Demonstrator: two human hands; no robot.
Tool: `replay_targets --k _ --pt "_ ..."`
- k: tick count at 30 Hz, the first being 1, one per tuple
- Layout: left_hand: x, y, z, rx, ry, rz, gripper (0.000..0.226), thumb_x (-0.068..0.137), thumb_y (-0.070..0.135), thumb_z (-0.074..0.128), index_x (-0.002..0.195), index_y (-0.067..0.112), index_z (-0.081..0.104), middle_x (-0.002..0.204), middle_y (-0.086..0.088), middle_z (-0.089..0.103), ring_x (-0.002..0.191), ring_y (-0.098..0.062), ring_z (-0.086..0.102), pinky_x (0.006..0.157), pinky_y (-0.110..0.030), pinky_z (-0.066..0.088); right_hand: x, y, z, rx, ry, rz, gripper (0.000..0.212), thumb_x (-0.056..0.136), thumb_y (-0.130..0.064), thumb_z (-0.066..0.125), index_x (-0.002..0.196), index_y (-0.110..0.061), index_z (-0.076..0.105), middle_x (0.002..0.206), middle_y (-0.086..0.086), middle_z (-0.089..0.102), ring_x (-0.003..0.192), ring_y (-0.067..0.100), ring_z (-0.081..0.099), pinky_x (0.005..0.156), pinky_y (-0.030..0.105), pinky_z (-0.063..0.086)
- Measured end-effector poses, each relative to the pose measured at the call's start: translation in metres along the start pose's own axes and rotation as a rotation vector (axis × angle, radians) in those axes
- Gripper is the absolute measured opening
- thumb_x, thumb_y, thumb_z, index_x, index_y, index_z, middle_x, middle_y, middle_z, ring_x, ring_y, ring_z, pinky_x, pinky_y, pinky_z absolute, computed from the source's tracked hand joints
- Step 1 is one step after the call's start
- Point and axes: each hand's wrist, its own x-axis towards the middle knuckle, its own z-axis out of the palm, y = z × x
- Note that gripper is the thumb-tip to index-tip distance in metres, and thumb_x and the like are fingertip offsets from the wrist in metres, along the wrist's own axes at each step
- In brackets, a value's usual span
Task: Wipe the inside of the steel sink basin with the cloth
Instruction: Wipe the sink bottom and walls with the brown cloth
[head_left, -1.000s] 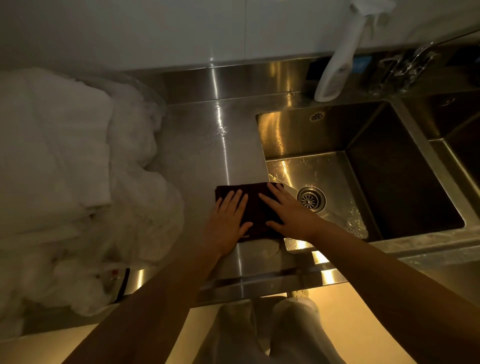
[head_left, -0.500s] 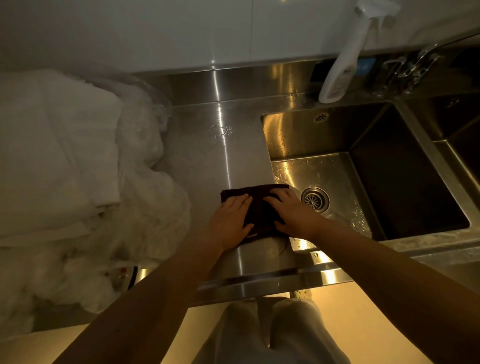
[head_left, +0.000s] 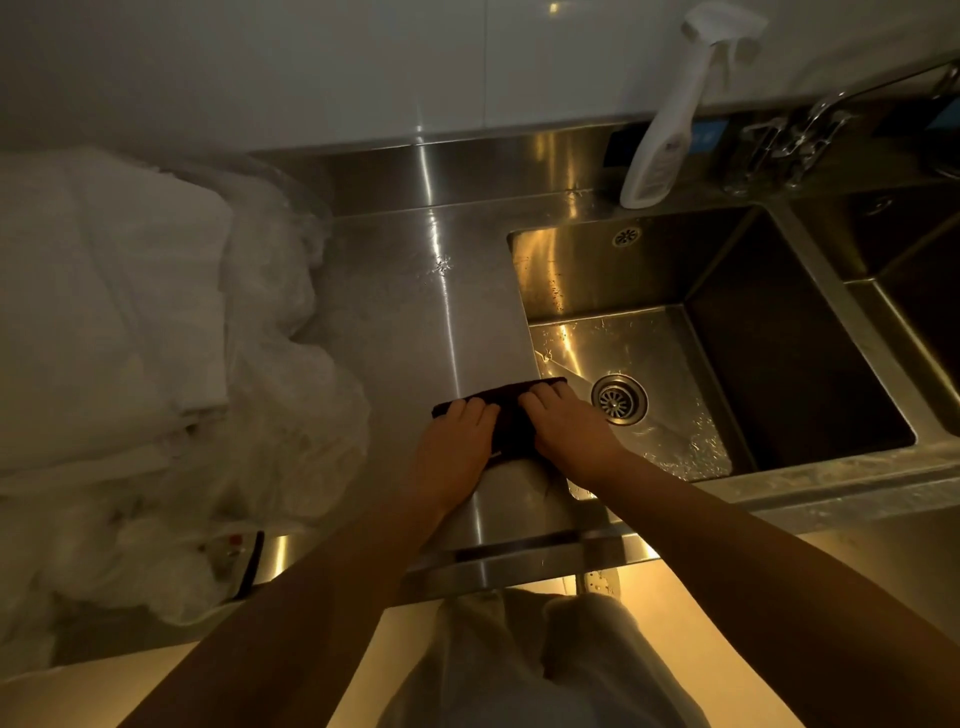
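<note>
The cloth (head_left: 511, 415) has bunched up narrower.
Fingers of left hand (head_left: 457, 447) and right hand (head_left: 571, 434) clamp it; sink basin (head_left: 639, 338) seemingly unwiped.

Wall (head_left: 311, 67): I read pale, smooth panels with one vertical seam across the top of my feed.
Backsplash (head_left: 467, 166): brushed steel strip under the wall, with a bright vertical glare streak.
Tabletop (head_left: 395, 312): brushed steel, reflective, folded front lip.
White bundle (head_left: 130, 338): fabric and clear plastic heaped at the left of the tabletop.
Floor (head_left: 62, 699): plain and pale.
Light: dim overall, warm yellow tint low down.
</note>
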Motion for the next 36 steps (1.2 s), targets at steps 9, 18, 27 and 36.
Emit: replay_targets --k 9,18,27,36 --pt "0.039 0.029 -0.008 -0.011 0.070 0.062 0.048 0.074 0.015 0.077 0.118 0.008 0.058 0.108 -0.012 0.065 0.093 -0.028 0.062 0.076 -0.040 0.054 -0.006 0.051 -0.019 0.047 0.034 -0.043 0.051 0.073 -0.014 0.075 0.120 -0.005 0.058 0.114 0.015 0.060 0.101 0.034 0.057 0.064 0.037 0.049" --pt "0.103 0.102 0.013 0.020 0.067 -0.036 0.059 0.066 0.014 0.083 0.118 0.014 0.056 0.109 -0.006 0.063 0.094 -0.024 0.060 0.076 -0.036 0.051 -0.006 0.155 -0.024 0.026 0.001 -0.139 0.049 0.075 -0.017 0.073 0.120 -0.005 0.059 0.112 0.015 0.061 0.097 0.035 0.057 0.065 0.040 0.051" --pt "0.155 0.175 0.054 0.009 0.000 -0.194 0.065 0.064 0.002 0.076 0.125 0.010 0.056 0.116 -0.010 0.061 0.102 -0.029 0.058 0.082 -0.040 0.047 -0.001 0.259 -0.003 0.019 -0.095 -0.287 0.052 0.079 -0.020 0.066 0.128 -0.008 0.053 0.122 0.014 0.057 0.107 0.033 0.053 0.076 0.040 0.046" --pt "0.183 0.160 0.104 0.076 -0.132 -0.292 0.059 0.090 0.010 0.050 0.145 0.019 0.031 0.141 -0.003 0.041 0.128 -0.022 0.037 0.103 -0.033 0.027 0.032 0.284 0.060 0.086 -0.138 -0.321 0.048 0.083 -0.022 0.063 0.128 -0.009 0.053 0.121 0.014 0.056 0.107 0.033 0.052 0.079 0.041 0.047"
